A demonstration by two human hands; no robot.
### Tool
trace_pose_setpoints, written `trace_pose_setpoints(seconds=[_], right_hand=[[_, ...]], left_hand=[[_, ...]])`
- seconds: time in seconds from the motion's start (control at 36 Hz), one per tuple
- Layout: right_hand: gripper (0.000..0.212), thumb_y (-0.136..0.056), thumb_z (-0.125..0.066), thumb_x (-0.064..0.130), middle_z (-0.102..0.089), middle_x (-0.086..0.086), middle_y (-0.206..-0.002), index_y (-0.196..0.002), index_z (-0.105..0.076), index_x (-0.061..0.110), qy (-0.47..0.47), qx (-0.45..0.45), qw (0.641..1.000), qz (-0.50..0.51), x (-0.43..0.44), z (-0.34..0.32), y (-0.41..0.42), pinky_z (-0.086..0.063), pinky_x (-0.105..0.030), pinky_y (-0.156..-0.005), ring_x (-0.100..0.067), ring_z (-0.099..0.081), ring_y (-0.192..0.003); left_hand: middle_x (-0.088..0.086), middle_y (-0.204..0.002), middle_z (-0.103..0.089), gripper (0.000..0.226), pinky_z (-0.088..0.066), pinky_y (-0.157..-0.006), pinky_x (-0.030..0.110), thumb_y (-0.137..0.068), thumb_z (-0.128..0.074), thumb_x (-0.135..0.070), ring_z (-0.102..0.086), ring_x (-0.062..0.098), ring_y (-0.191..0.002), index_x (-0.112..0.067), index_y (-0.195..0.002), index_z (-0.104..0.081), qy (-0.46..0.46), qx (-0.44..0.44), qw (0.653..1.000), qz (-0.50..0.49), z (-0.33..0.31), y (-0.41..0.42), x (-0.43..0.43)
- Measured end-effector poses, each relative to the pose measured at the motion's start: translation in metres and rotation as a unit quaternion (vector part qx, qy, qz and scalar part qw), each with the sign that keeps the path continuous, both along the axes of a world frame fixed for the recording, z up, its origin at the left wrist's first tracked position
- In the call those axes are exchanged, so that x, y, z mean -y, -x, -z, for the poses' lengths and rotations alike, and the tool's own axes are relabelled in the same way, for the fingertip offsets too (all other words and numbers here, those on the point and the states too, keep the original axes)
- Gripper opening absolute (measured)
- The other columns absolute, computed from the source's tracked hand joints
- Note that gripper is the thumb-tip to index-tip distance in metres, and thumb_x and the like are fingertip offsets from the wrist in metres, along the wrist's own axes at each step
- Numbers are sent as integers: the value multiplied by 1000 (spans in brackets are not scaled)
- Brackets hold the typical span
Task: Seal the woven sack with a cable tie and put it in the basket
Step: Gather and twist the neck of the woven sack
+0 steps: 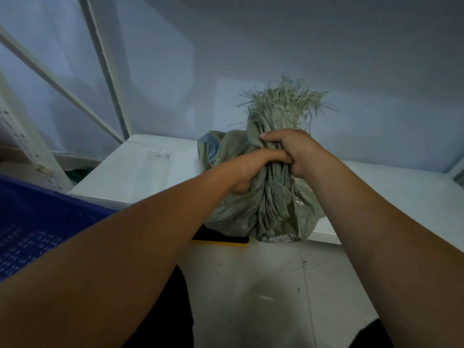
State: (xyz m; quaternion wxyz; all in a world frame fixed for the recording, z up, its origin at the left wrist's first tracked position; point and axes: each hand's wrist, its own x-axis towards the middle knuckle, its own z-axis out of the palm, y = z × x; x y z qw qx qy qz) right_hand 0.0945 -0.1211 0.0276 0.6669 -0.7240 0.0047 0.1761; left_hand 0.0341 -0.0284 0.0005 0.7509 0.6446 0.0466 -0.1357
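Head camera is showing me both hands holding the gathered neck of the woven sack (266, 212). The right hand (298, 151) is wrapping its fingers around the bunched fabric higher up. The left hand (251, 172) is gripping the same neck just below it, and the two hands are touching each other. Above the right hand the frayed top edge (283, 104) is spreading out in loose threads. Below the hands the grey-green body of the sack is standing on the front edge of a white board (140, 169), near the pale wall. A blue patch (209, 146) is showing at the upper left side of the sack; I cannot tell what it is. Under the front of the sack a flat black and yellow thing (221, 239) is sticking out. At the left, well apart from the sack, the blue basket (37, 217) is sitting lower than the board, and a white metal frame (105, 59) is standing behind it.
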Motion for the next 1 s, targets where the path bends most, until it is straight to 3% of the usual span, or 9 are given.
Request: trace_pose_setpoints(seconds=[0.11, 0.17, 0.22, 0.28, 0.39, 0.56, 0.67, 0.83, 1.0], right_hand=[[76, -62, -91, 39, -71, -19, -108, -123, -59, 7, 76, 13, 996, -44, -1, 1, 9, -62, -40, -65, -28, -73, -83], [62, -76, -81, 50, -67, -14, -115, -123, -60, 15, 101, -21, 990, -97, -5, 2, 14, -58, -34, -81, -22, -67, -98], [86, -75, -77, 59, -55, -15, -136, -141, -50, 11, 109, -52, 988, -95, -9, 7, 13, -45, -39, -107, -27, -54, -126], [94, -73, -78, 60, -48, -16, -146, -146, -47, 9, 89, -62, 991, -74, -13, 9, 11, -38, -41, -114, -31, -47, -133], [45, -84, -75, 32, -65, -15, -115, -116, -65, 2, 72, -35, 997, -5, -15, 6, 8, -53, -34, -89, -30, -63, -103], [5, -82, -64, 4, -63, -11, -66, -79, -65, 0, 58, -29, 998, 28, -2, 4, 0, -50, -24, -45, -26, -62, -54], [16, -87, -63, 2, -62, -10, -63, -71, -63, 4, 40, -37, 998, 9, 13, -3, -7, -54, -26, -48, -24, -61, -49], [11, -86, -63, 0, -61, -9, -76, -76, -62, 5, -37, -67, 997, 20, 24, -2, -12, -56, -29, -59, -24, -62, -63], [20, -86, -62, 3, -57, -9, -69, -67, -57, 7, -86, -66, 993, 43, 23, 1, -18, -56, -28, -56, -22, -59, -54]], left_hand=[[16, -108, -74, 25, -56, -93, 39, -88, -65, -6, -71, 29, -100, -3, -112, -68, -101, -2, 994, -36, 4, 3, 6], [12, -123, -66, 26, -42, -110, 40, -100, -56, -13, -57, 27, -127, 2, -121, -61, -145, -4, 988, -47, 19, 15, 15], [17, -133, -58, 35, -44, -105, 36, -107, -44, -19, -43, 34, -139, 6, -130, -52, -310, 4, 950, -41, 22, 9, 31], [21, -144, -50, 48, -48, -89, 30, -102, -53, -10, -47, 36, -134, 3, -146, -39, -364, 94, 922, -94, 15, -10, 25], [1, -91, -57, 44, -46, -62, 22, -87, -69, -9, -62, 17, -89, -3, -128, -54, -465, 121, 874, -78, 0, -7, 12], [0, -87, -59, 26, -47, -63, 26, -82, -68, -12, -64, 20, -89, -11, -107, -60, -503, 120, 856, -13, 3, -20, 17], [-5, -80, -52, 27, -40, -55, 22, -85, -73, -17, -52, 8, -70, -18, -101, -51, -515, 118, 849, 11, 1, -19, 15], [-9, -84, -56, 34, -40, -60, 22, -80, -82, -28, -59, 14, -81, -22, -102, -57, -513, 103, 850, 59, -2, -18, 7], [-3, -109, -67, 54, -51, -93, 34, -75, -85, -39, -64, 19, -98, -19, -120, -64, -507, 55, 853, 114, -10, -15, -2]])
